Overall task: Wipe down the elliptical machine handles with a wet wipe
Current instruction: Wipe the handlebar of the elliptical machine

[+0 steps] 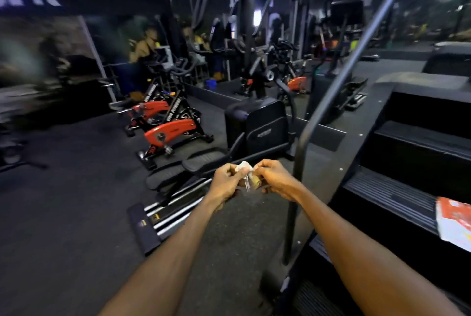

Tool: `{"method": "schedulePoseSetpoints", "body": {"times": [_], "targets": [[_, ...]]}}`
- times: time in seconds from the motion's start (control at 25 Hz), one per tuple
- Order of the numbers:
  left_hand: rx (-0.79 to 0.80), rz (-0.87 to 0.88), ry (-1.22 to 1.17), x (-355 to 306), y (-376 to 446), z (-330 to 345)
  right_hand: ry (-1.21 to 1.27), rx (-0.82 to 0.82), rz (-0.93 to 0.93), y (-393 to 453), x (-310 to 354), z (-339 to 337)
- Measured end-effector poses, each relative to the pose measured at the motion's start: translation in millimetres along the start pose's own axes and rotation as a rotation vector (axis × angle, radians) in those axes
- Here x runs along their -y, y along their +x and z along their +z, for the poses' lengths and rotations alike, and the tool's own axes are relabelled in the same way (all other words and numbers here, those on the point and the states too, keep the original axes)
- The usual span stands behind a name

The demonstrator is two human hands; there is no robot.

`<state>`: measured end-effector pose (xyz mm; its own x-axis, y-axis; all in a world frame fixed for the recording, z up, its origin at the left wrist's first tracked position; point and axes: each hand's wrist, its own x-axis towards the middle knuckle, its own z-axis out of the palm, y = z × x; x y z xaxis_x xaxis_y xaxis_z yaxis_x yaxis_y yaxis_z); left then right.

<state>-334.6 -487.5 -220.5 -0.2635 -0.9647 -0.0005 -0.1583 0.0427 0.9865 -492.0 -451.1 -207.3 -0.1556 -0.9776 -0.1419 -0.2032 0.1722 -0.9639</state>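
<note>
Both hands met in front of the person, the left hand [227, 180] and right hand [274, 177] each pinching the crumpled wet wipe [245, 172] between curled fingers. The wipe hung bunched, its long axis roughly vertical. Beyond it, the elliptical machine [256, 125] ran away toward the mirror, its handles [246, 7] rising upright.

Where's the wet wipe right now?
In the head view, the wet wipe is low in the centre, pinched between the left hand and right hand, held above the elliptical's pedals, not yet at the handles.
</note>
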Motion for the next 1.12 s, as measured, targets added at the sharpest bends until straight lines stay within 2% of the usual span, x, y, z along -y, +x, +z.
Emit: {"method": "schedulePoseSetpoints", "body": {"times": [0.2,0.32,0.56,0.8,0.96,1.12], "targets": [[-0.181,0.005,0.009,27.3,-4.8,-154.2,0.122,-0.019,-0.024,25.0,34.5,147.6],[-0.340,-0.021,0.009,42.2,-3.6,-241.6,0.218,-0.030,-0.002,47.3,50.1,231.7],[-0.448,-0.029,0.002,63.3,28.1,-369.9,0.323,0.137,0.041,109.5,84.9,365.5],[-0.540,-0.018,0.044,76.3,114.1,-482.0,0.238,0.401,0.048,210.3,126.6,465.7],[-0.584,0.028,0.068,70.6,183.9,-548.6,0.181,0.369,-0.048,290.8,164.3,522.4],[-0.612,0.019,0.083,84.7,257.1,-620.1,0.255,0.335,-0.019,368.8,200.9,581.7]]}}
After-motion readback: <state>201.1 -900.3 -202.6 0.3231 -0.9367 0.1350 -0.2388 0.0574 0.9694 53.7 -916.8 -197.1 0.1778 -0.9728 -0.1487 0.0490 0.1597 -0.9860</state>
